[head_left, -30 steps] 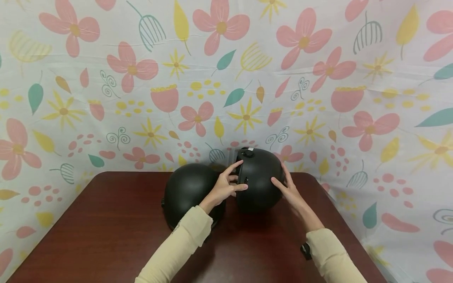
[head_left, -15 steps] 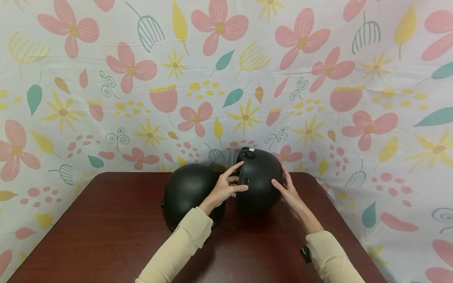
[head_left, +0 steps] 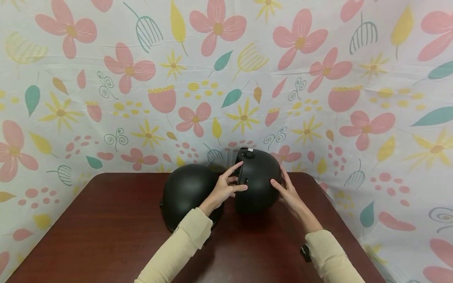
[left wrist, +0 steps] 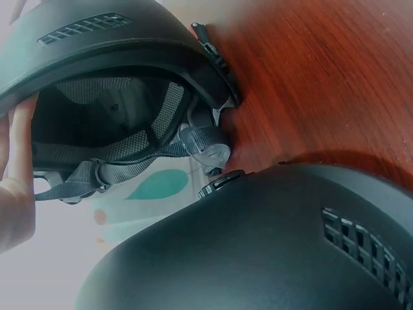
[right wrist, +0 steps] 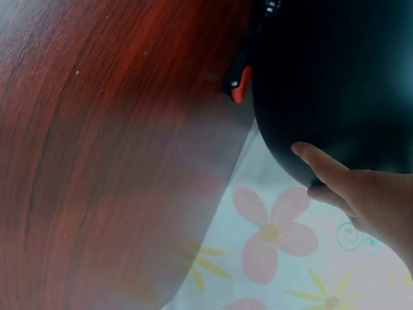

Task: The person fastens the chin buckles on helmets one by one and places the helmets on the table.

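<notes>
A matte black helmet (head_left: 260,182) is tipped onto its side at the back of the table, opening facing left. My left hand (head_left: 223,186) grips its rim, with thumb and index finger on the shell's edge and the other fingers curled in at the opening. On the far right side of the shell, my right hand (head_left: 291,193) holds it with thumb in front and fingers behind. The left wrist view shows its dark padded inside and a grey chin strap (left wrist: 126,171) with a buckle. A second black helmet (head_left: 187,192) sits dome up beside it, partly behind my left forearm.
The dark red-brown wooden table (head_left: 106,220) ends at a back edge right against a flower-print cloth (head_left: 198,78). In the right wrist view a black piece with a red tab (right wrist: 241,87) sticks out beside the held helmet.
The whole head view has shifted very slightly. Both hands keep the same hold on the tipped helmet, and neither helmet has visibly moved.
</notes>
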Available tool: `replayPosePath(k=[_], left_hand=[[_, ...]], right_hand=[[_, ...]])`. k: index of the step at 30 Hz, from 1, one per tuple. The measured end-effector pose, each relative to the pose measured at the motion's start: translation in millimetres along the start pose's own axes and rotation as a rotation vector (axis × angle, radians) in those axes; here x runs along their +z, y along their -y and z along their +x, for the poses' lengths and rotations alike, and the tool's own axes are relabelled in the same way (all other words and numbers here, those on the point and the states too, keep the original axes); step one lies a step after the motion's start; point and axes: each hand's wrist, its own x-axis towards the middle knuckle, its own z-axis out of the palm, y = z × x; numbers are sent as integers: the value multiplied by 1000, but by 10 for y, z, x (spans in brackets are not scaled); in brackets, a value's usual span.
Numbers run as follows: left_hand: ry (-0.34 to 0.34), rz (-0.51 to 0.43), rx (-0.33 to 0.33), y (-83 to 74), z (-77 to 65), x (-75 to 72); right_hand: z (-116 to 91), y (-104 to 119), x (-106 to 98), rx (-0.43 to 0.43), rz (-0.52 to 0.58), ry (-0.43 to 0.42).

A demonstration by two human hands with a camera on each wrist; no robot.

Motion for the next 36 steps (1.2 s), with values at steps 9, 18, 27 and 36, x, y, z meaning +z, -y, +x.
replayPosePath(k=[9,18,27,36], left_hand=[[8,-17,-4,5,11,18],[-4,-30,39,-1,43,66],[-48,26,83,0,53,133],[-34,41,108,10,63,202]], right_hand=[[0,-84,-6,-32,7,-6],[-15,-106,-26,-33,34,3],[-40,-9,-157,-39,13,35],[-3,277,-266,-85,-153,-11]])
